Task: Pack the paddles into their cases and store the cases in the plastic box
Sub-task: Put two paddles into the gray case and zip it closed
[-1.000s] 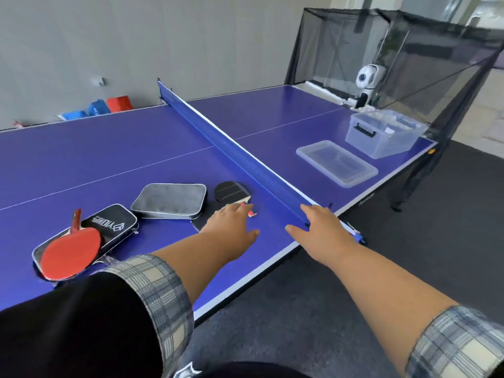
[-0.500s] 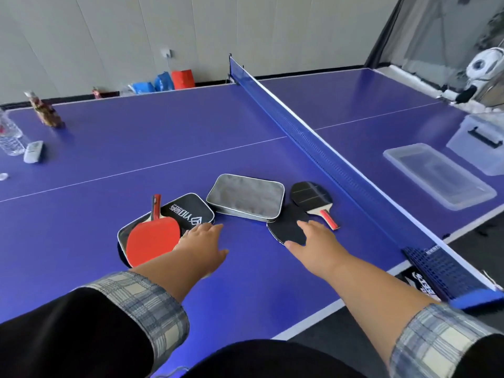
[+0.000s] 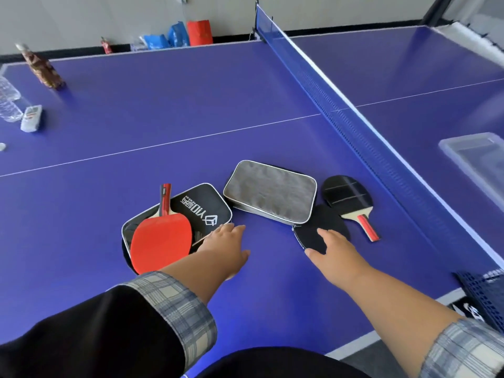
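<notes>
A red paddle [image 3: 161, 241] lies across a black case [image 3: 201, 208] with white lettering. To its right sits a grey case [image 3: 270, 195], and a black flap [image 3: 321, 230] pokes out from under it. A black paddle [image 3: 347, 197] with a red-striped handle lies further right, near the net. My left hand [image 3: 226, 246] hovers with straight fingers at the black case's near edge. My right hand [image 3: 334, 249] reaches onto the black flap with fingers spread, holding nothing.
The blue net [image 3: 354, 113] crosses the purple table [image 3: 163, 110] on the right. A clear plastic lid [image 3: 477, 156] lies beyond the net. Water bottles [image 3: 8, 102], a white remote [image 3: 31, 118] and a brown bottle [image 3: 41, 68] stand far left. Bags [image 3: 188, 32] sit by the wall.
The view has swung left and closer to the paddles. Both hands have moved from the net end of the table to the cases; my right hand now reaches the black flap.
</notes>
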Tool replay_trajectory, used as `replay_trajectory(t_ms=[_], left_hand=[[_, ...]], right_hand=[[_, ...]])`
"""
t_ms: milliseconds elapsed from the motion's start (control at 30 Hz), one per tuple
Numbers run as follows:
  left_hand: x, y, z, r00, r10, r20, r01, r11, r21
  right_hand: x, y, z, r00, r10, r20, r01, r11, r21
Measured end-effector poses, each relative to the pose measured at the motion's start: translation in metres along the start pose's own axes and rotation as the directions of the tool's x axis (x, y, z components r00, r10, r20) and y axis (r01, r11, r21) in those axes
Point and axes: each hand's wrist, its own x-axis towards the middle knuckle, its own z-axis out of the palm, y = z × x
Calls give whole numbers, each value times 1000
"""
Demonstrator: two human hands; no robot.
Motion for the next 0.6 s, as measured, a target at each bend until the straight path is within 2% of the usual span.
replay_trajectory(t_ms=[200,300,400,467,600], left_hand=[[35,13,3,997,-78,20,79,996,-48],[54,20,0,993,-117,-16,115,989,-96],[77,23,-5,987,-136,-89,124,984,-129],[98,22,-9,977,-169,-130,152,980,-128],[144,19,-22,946,-285,-154,276,958,-73]], right_hand=[[60,-8,3,993,-118,19,118,993,10],[97,-10,-1,990,-141,-27,140,990,-29],[133,-13,-7,989,-115,-89,103,986,-129],[152,-13,-8,992,-66,-107,52,990,-127],[176,-6,-3,997,-53,-63,45,991,-130]])
